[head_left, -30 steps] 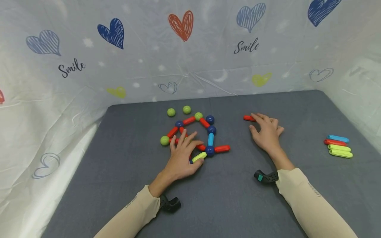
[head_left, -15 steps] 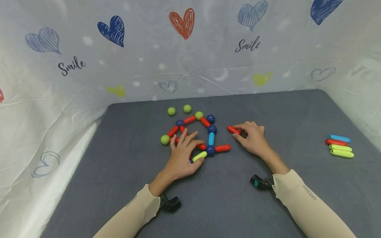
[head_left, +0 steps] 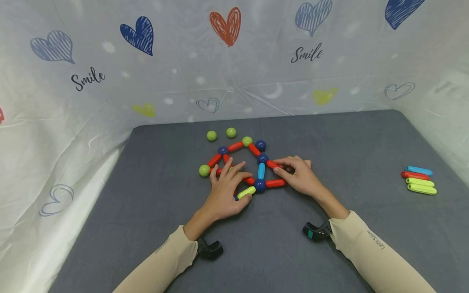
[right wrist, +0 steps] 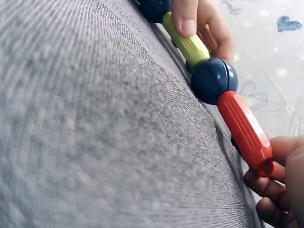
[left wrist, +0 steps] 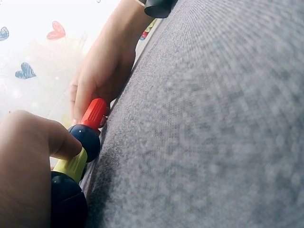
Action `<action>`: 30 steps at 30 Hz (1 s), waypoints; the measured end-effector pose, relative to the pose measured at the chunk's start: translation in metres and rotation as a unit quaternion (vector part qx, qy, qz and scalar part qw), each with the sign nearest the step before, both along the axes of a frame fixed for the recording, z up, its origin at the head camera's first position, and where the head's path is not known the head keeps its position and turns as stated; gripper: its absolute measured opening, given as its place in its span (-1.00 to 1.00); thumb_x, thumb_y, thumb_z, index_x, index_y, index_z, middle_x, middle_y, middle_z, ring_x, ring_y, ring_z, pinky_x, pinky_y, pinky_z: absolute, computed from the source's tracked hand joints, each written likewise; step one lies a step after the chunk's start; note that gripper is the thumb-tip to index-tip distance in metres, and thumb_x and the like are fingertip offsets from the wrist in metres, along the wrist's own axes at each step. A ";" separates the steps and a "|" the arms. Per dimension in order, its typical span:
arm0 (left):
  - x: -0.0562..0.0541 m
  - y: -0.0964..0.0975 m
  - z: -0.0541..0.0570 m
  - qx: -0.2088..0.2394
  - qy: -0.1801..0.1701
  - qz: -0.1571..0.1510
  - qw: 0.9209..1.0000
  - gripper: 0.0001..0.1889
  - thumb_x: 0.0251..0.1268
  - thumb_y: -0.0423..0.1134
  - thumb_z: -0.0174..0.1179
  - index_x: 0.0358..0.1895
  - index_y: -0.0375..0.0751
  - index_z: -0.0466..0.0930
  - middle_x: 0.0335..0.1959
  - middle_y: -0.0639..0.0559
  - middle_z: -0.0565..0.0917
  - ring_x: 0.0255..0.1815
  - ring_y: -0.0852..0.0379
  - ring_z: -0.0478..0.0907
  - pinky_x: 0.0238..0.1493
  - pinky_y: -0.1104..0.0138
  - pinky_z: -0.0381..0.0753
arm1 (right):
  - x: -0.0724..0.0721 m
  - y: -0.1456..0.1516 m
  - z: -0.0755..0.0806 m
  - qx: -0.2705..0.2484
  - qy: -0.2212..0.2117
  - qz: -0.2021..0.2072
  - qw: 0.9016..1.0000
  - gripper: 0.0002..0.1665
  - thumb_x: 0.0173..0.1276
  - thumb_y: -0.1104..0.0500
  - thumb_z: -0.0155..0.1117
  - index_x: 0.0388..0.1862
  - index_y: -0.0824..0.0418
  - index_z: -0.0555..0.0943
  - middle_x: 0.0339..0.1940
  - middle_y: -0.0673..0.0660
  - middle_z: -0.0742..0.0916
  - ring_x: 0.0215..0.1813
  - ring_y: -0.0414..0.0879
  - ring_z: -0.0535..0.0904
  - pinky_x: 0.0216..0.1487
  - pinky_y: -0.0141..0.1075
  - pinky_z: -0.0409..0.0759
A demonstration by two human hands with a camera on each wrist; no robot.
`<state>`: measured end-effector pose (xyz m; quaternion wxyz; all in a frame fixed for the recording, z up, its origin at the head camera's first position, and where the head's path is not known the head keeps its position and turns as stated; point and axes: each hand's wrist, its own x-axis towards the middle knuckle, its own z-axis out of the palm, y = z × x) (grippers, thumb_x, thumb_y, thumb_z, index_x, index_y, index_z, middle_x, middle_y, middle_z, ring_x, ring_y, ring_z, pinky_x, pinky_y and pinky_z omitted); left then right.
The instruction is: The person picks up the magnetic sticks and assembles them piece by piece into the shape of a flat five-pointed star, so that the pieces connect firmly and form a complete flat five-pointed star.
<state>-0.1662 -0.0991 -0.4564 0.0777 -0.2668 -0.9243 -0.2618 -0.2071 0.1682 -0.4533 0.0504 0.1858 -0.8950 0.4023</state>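
Note:
My right hand [head_left: 302, 177] pinches a red rod [head_left: 273, 165] between thumb and fingers, its far end at a blue ball [head_left: 263, 158]. The rod belongs to a linked frame of red, blue and yellow-green rods joined by balls. My left hand [head_left: 223, 197] rests over the frame's near left side with fingers spread, hiding part of it. In the right wrist view, the left thumb [right wrist: 186, 19] lies against the yellow-green rod [right wrist: 187, 42]. A blue ball [right wrist: 213, 80] joins that rod to another red rod [right wrist: 245, 130], which points toward my right hand.
Two loose green balls [head_left: 231, 132] lie behind the frame. A loose-looking blue ball [head_left: 261, 145] sits beside its far right corner. Several rods [head_left: 420, 181] are lined up at the right of the grey table [head_left: 348, 134]. A printed curtain [head_left: 176, 61] hangs behind.
My right hand has picked up the red rod from the right and carried it left and nearer to the frame's blue ball. The left hand has stayed in place.

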 end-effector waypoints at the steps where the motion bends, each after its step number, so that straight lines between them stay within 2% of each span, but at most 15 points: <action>1: 0.000 0.000 0.000 -0.001 0.000 0.001 1.000 -0.48 0.21 0.06 0.18 0.26 0.09 0.57 0.57 -0.02 0.33 0.71 -0.19 -0.11 0.50 -0.35 -0.38 | 0.000 0.000 0.000 0.001 0.000 0.003 1.000 -0.65 0.48 0.10 0.30 0.15 0.20 0.72 -0.12 0.16 0.78 -0.17 -0.05 0.47 -0.05 -0.13 0.05; 6: -0.001 0.000 -0.001 -0.004 0.004 0.000 1.000 -0.47 0.23 0.06 0.17 0.31 0.16 0.57 0.57 -0.02 0.33 0.71 -0.20 -0.11 0.49 -0.36 -0.38 | -0.003 0.003 -0.001 -0.010 0.000 0.019 1.000 -0.65 0.59 0.10 0.13 0.16 0.21 0.72 -0.01 0.18 0.80 -0.16 -0.07 0.47 -0.05 -0.14 0.06; 8: -0.001 0.000 -0.001 -0.005 0.006 -0.002 1.000 -0.48 0.24 0.06 0.17 0.31 0.19 0.58 0.57 -0.02 0.32 0.70 -0.22 -0.11 0.49 -0.37 -0.38 | -0.004 0.005 -0.001 -0.014 0.002 0.034 0.999 -0.64 0.59 0.11 0.13 0.18 0.21 0.71 -0.01 0.18 0.79 -0.14 -0.08 0.47 -0.05 -0.14 0.06; 10: -0.001 0.000 -0.001 -0.005 0.008 -0.002 1.000 -0.50 0.24 0.05 0.17 0.29 0.20 0.60 0.57 -0.03 0.33 0.70 -0.22 -0.10 0.48 -0.37 -0.38 | -0.005 0.009 -0.001 -0.011 0.001 0.057 0.998 -0.59 0.52 0.10 0.23 0.26 0.18 0.66 -0.04 0.16 0.76 -0.13 -0.07 0.45 -0.05 -0.14 0.06; 15: -0.002 -0.001 -0.001 0.004 0.010 0.004 1.000 -0.53 0.23 0.03 0.20 0.24 0.18 0.63 0.56 -0.04 0.35 0.69 -0.23 -0.08 0.47 -0.37 -0.37 | -0.005 0.017 0.001 0.023 -0.020 0.109 0.994 -0.10 0.20 -0.02 0.56 0.51 0.03 0.42 -0.05 0.04 0.59 -0.09 -0.10 0.38 -0.03 -0.14 0.06; 17: -0.002 -0.002 -0.001 0.007 0.013 0.004 1.000 -0.53 0.23 0.03 0.20 0.23 0.17 0.63 0.55 -0.04 0.36 0.69 -0.24 -0.07 0.47 -0.38 -0.37 | -0.005 0.018 0.001 0.032 -0.029 0.114 0.993 -0.01 0.14 -0.05 0.61 0.53 0.00 0.39 -0.06 0.02 0.57 -0.07 -0.12 0.36 -0.04 -0.14 0.07; 24: -0.002 -0.002 -0.001 0.014 0.018 -0.006 1.000 -0.54 0.23 0.01 0.19 0.23 0.15 0.63 0.53 -0.05 0.38 0.68 -0.27 -0.04 0.46 -0.39 -0.38 | -0.007 0.016 -0.001 0.026 -0.007 0.105 0.994 -0.19 0.15 0.00 0.62 0.39 0.05 0.56 -0.18 0.02 0.63 -0.15 -0.12 0.36 -0.07 -0.14 0.05; 30: -0.002 -0.001 -0.002 0.013 0.020 -0.005 1.000 -0.54 0.22 0.01 0.19 0.22 0.16 0.63 0.53 -0.05 0.39 0.68 -0.26 -0.03 0.46 -0.40 -0.38 | -0.006 0.015 -0.002 0.015 0.008 0.106 0.994 -0.20 0.11 0.02 0.64 0.36 0.08 0.59 -0.19 0.00 0.67 -0.18 -0.12 0.37 -0.08 -0.15 0.06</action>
